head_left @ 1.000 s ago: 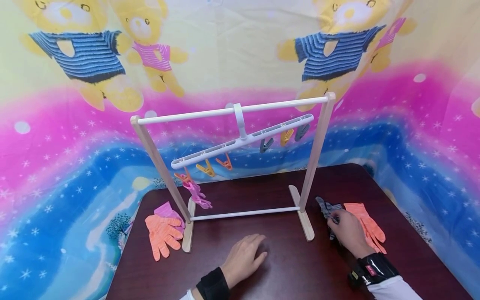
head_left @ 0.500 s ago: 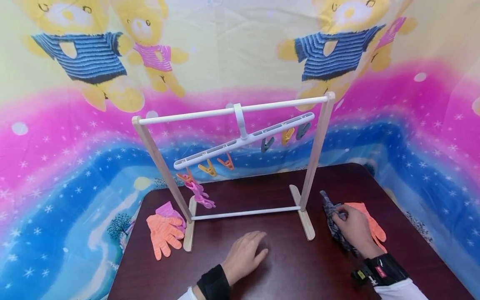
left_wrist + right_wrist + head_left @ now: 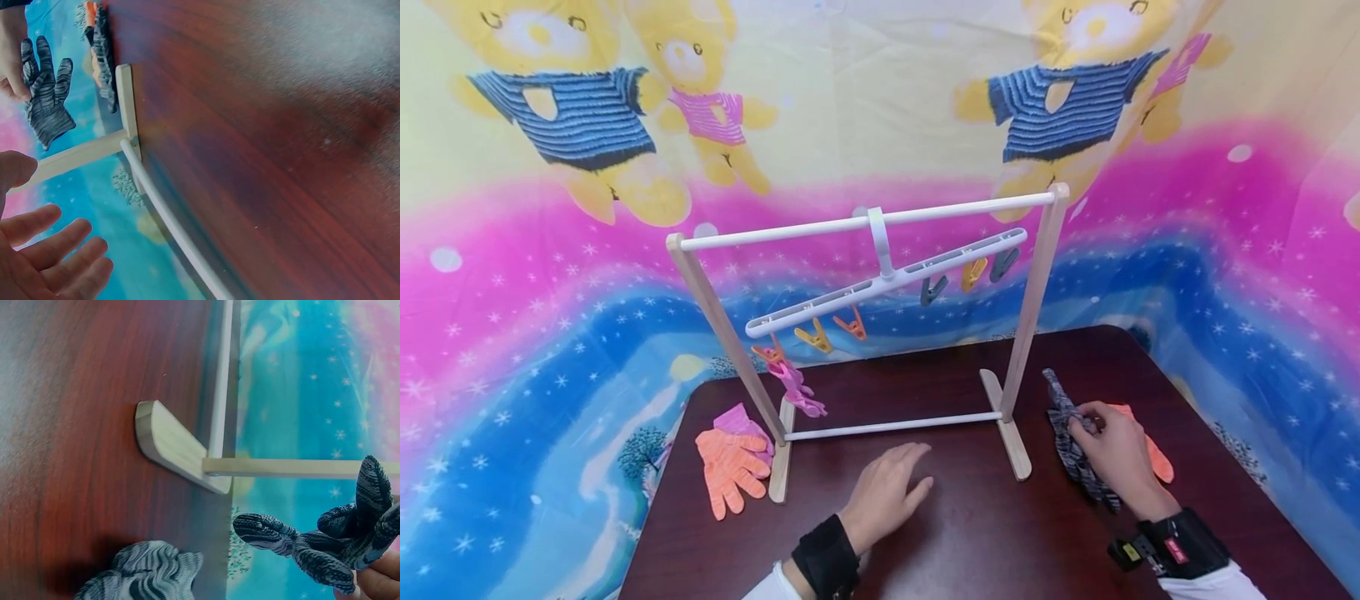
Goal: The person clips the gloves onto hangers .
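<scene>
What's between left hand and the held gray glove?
In the head view, the rack's right foot lies between left hand and glove; bare tabletop either side.

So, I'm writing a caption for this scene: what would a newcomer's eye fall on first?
Probably the rack in the middle of the head view, with its slanting white hanger bearing coloured clips. Behind it, big teddy bears printed on the backdrop compete for attention. Then, toward the right, comes a black-and-grey glove held in the right hand.

Gray glove (image 3: 47, 109) apparently higher now
</scene>
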Demonstrator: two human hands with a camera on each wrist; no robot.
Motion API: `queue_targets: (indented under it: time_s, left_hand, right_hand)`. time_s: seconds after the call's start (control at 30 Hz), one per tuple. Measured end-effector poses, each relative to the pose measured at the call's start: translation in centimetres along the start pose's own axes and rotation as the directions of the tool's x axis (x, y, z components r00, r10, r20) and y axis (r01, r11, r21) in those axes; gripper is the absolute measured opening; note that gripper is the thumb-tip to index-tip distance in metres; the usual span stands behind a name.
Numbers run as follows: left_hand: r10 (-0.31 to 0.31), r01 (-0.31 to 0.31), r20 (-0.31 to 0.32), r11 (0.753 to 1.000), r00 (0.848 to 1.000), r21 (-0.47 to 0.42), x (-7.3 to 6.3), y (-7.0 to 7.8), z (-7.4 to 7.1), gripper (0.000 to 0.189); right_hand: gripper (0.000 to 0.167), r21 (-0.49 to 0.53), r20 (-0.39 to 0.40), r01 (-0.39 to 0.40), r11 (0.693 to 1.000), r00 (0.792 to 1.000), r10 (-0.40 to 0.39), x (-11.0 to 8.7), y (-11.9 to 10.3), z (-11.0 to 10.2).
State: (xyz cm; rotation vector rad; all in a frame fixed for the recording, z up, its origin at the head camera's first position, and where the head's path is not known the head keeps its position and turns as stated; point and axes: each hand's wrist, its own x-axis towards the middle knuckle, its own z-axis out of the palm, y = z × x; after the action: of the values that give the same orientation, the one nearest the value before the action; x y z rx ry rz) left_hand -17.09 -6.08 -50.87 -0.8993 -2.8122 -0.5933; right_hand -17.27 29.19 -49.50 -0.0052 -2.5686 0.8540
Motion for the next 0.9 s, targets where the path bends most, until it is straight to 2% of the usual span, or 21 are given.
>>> queue_targets:
  time_s: [0.23, 0.57, 0.9]
  left_hand:
    - [-0.020, 0.020, -0.005, 0.999, 1.000, -0.031, 0.5, 0.0, -0.8, 0.045]
    - [-0.033, 0.032, -0.041, 0.999, 0.999, -0.030, 0.9, 0.2, -1.7, 0.045]
    - [-0.056, 0.053, -0.081, 0.998, 0.995, -0.038, 1.4, 0.3, -2.7, 0.048]
  right_hand:
    - [0.014, -0.005, -0.004, 0.009, 1.000, 1.000, -0.009, -0.1, -0.9, -0.4]
    - [0.015, 0.005, -0.014, 0.039, 0.999, 0.999, -0.039, -0.5, -2.7, -0.7]
    - [0.015, 0.029, -0.019, 0.019, 0.999, 1.000, -0.018, -1.1, -4.1, -0.7]
